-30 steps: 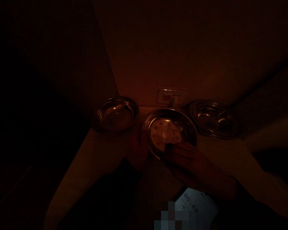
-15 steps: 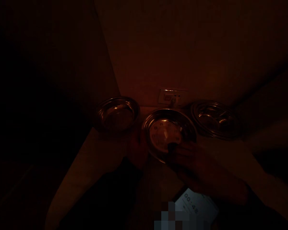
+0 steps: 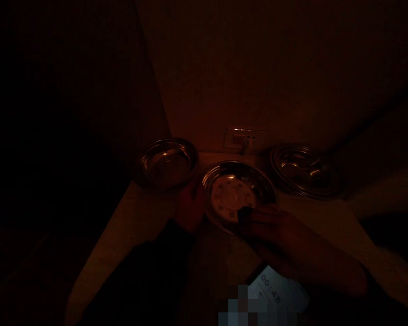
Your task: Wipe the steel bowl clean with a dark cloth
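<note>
Rising behind a pale bench, a wall takes faint reddish light as a person in dark sleeves works over metalware. At right near the wall, round metal plates with compartments appear stacked. At center on the near side, a shiny metal dish, its base ringed with small dark marks, sits between those plates and a metal bowl at left. The right hand reaches over the dish's near right rim. The left hand is at its left edge; darkness hides whether that grip clasps the rim. Below the right wrist, a lit phone reads "00:48," partly covered by pixelated blocks. A socket panel holding a plug is set low in the wall. Smallest, a black item is pinched in the right hand's grip.
</note>
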Demonstrator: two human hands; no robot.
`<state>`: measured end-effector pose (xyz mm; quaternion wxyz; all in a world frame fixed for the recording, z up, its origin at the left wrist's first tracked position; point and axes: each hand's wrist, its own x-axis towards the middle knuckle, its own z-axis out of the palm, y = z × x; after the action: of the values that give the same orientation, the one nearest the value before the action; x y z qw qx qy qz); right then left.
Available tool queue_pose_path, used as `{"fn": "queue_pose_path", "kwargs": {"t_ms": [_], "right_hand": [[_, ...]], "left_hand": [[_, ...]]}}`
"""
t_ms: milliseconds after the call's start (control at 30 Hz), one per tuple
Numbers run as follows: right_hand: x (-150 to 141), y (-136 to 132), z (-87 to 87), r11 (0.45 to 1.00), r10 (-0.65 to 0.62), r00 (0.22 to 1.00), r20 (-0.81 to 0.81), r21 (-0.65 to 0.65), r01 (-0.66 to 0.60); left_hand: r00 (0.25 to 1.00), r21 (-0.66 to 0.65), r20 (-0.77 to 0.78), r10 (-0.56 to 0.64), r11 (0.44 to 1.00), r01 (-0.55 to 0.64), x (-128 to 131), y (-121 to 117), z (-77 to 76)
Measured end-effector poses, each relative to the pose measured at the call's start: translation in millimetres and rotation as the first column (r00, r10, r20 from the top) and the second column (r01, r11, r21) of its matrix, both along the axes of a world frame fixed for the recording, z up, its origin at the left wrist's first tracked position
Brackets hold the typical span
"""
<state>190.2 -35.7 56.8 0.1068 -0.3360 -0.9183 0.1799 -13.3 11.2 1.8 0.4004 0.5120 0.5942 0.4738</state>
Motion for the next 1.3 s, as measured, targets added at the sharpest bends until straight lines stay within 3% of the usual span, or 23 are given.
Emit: {"fn": "queue_pose_path", "kwargs": {"t_ms": [133,400,500,633,733,867,1067,1300], "right_hand": [[4.5,-1.2,2.5,1.0,0.002,1.0,0.01,-0.023,-0.001],[-27.8,-15.0,-27.7,0.986,-0.036,0.994,-0.103,0.159,0.052],[-23.6,-12.7,-23.1,0.991,-0.024,0.997,-0.079,0.131,0.035],[-5.7,-5.2,-6.8,0.999,0.015,1.0,-0.011,-0.03,-0.016],[-0.8,-3.6,-2.0,0.999,0.011,1.0,-0.016,-0.052,-0.011],[-15.7,-9.7,-12.8,0.999,-0.019,0.997,-0.069,0.041,0.022],[-38.3,-17.7,-27.6,0.946,-0.026,0.997,-0.077,0.321,0.049],[-18.8,-12.0,-16.6,0.964,0.044,0.999,0.027,0.262,-0.05]], "left_hand": [[1.0,0.0,0.0,0.012,1.0,-0.012,-1.8,3.1,-0.7],[0.997,-0.03,-0.014,0.078,0.996,-0.079,4.2,-1.1,2.1],[0.999,-0.017,-0.01,0.053,0.998,-0.053,2.5,-0.4,0.7],[0.998,-0.03,-0.044,0.033,0.999,-0.034,0.2,1.1,0.7],[0.999,-0.025,-0.03,0.021,0.999,-0.021,0.5,1.3,2.3],[0.999,-0.041,0.003,0.054,0.998,-0.053,3.7,-0.9,3.4],[0.996,-0.061,-0.031,0.079,0.995,-0.08,7.4,-5.5,6.5],[1.0,-0.024,-0.014,0.022,0.999,-0.022,4.4,-2.8,5.4]]}}
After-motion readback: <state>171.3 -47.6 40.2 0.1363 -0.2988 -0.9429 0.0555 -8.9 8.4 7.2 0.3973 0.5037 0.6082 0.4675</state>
